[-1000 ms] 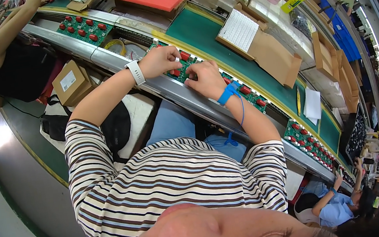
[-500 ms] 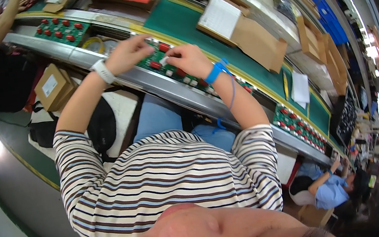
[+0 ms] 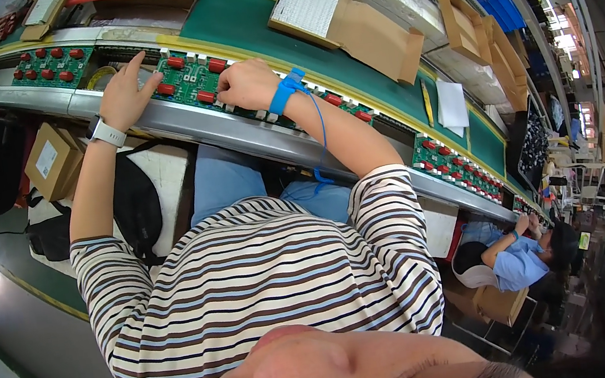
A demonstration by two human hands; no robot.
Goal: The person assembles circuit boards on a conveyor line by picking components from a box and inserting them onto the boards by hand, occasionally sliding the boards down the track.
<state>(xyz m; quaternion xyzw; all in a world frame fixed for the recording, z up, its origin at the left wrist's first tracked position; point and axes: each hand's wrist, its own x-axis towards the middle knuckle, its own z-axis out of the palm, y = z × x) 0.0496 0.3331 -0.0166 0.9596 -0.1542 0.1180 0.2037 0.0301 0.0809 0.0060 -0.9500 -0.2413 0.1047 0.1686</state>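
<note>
Board (image 3: 190,95) appears light, stiff and fragile, best held by its edges; left hand (image 3: 125,96) spreads unclenched, right hand (image 3: 249,86) curls over it, grasp indeterminable.

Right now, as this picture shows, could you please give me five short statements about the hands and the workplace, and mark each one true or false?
1. The right hand is at a green circuit board with red components. True.
2. The blue strap is on the left arm. False: it is on the right arm; the left arm has a white band.
3. The left hand is open. True.
4. The brown labelled box lies beyond the metal rail. False: it is on the near side, at the far left.
5. White sheets lie on the green surface. True.
</note>
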